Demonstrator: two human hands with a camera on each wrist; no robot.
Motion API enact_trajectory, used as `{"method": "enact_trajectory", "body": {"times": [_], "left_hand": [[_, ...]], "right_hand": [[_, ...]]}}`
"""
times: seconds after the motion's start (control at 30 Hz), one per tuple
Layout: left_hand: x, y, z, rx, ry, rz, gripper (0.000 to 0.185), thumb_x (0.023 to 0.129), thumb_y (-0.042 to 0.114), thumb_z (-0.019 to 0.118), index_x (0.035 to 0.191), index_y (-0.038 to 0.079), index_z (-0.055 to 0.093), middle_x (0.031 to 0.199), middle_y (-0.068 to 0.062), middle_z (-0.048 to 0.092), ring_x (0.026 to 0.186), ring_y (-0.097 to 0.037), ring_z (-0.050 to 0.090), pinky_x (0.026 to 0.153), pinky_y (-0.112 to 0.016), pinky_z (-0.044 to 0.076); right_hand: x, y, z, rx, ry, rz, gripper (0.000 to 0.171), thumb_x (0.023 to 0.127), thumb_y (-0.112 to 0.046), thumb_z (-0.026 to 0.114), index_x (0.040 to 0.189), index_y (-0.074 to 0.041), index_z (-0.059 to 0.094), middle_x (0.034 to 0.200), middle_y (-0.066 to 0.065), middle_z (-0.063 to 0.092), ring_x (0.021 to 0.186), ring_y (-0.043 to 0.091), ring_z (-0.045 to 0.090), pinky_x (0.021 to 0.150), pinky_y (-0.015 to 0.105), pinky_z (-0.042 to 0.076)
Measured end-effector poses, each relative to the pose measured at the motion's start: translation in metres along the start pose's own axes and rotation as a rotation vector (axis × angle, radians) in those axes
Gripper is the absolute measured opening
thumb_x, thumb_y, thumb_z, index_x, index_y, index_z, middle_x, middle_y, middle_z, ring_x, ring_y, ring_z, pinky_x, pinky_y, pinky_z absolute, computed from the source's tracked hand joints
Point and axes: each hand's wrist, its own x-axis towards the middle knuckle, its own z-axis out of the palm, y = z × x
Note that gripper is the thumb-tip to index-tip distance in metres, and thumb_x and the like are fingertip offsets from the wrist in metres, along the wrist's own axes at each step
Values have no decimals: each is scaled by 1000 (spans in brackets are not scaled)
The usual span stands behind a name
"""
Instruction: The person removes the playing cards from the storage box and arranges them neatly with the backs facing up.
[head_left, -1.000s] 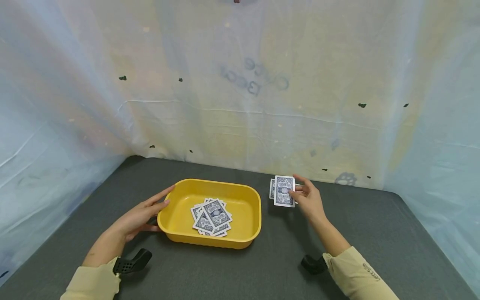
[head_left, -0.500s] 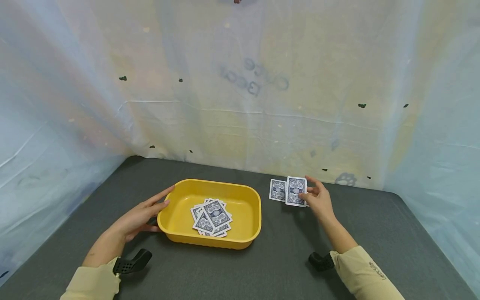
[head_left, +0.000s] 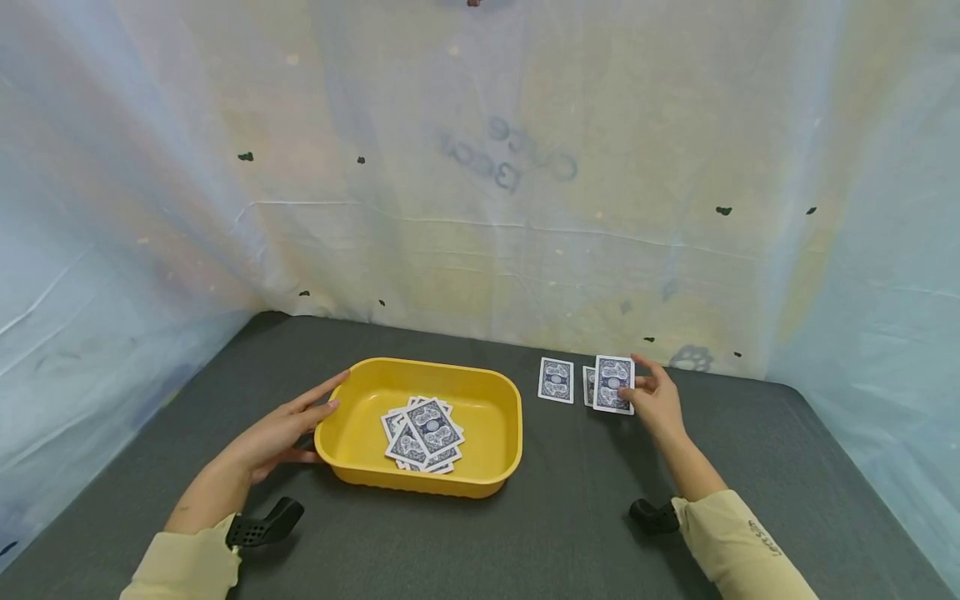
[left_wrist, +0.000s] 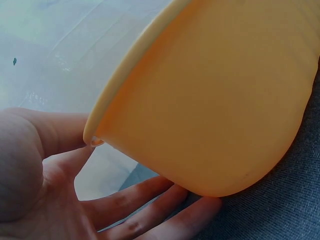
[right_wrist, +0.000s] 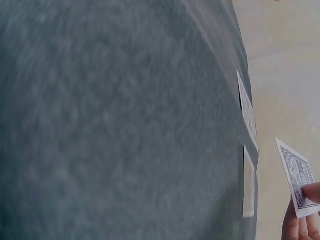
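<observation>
Hands first, head view: left hand (head_left: 281, 429) parted around left end of tray (head_left: 487, 437), thumb and fingers about its rim and wall, holding on. Right hand (head_left: 658, 407) well to right of tray, narrowed to a pinch, gripping held card (head_left: 611, 385) by its right edge, blue-patterned back showing. Held card partly covering second card (head_left: 588, 386) from sight. Third card (head_left: 556, 381) back up on dark counter (head_left: 465, 550), between second card and tray, apart from both. Heap of cards (head_left: 432, 432) inside tray, backs up, overlapping, askew. Black devices (head_left: 266, 523) at both wrists, pale sleeves (head_left: 183, 567) below. Pale sheet (head_left: 480, 275) hanging behind.

Left wrist view: thumb at tray rim, other fingers reaching to underside of curved outer wall.

Right wrist view: held card off counter, tilted, thumb on patterned back, fingers behind; hand cut off at right edge. Second and third cards flat on counter, near its far edge, seen at low angle.
</observation>
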Motion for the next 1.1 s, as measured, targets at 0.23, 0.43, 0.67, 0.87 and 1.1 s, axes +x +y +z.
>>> {"method": "enact_trajectory", "body": {"times": [0.23, 0.43, 0.67, 0.87, 1.1], "left_hand": [[0, 1, 0, -4, 2, 6, 67, 98, 50, 46, 154, 36, 11, 160, -19, 2, 139, -48, 22, 87, -50, 52], [0, 1, 0, -7, -4, 9, 67, 99, 49, 46, 154, 36, 11, 161, -19, 1, 139, -48, 21, 87, -50, 52], [0, 1, 0, -7, 1, 8, 66, 99, 49, 46, 154, 37, 11, 161, -19, 1, 139, -48, 21, 86, -50, 52], [0, 0, 0, -3, 4, 4, 67, 98, 50, 46, 154, 37, 11, 160, -19, 1, 139, -49, 21, 86, -50, 52], [0, 0, 1, 0, 16, -1, 67, 98, 50, 46, 154, 37, 12, 160, -19, 1, 139, -49, 21, 86, -50, 52]], "right_hand": [[6, 9, -7, -48, 51, 20, 66, 82, 6, 60, 144, -2, 39, 112, 31, 60, 71, -2, 51, 61, 15, 41], [9, 16, -17, -52, 46, 57, 68, 83, 5, 59, 146, -3, 37, 113, 29, 59, 69, -2, 50, 60, 17, 41], [12, 23, -25, -84, 42, 84, 70, 82, 3, 60, 147, -4, 35, 113, 26, 59, 72, 3, 50, 61, 19, 41], [17, 29, -31, -128, 24, 93, 71, 82, 1, 61, 148, -3, 33, 120, 30, 54, 79, 9, 50, 63, 20, 40], [24, 32, -37, -163, 11, 80, 71, 83, 2, 63, 147, 0, 32, 120, 35, 54, 76, 10, 53, 60, 21, 41]]}}
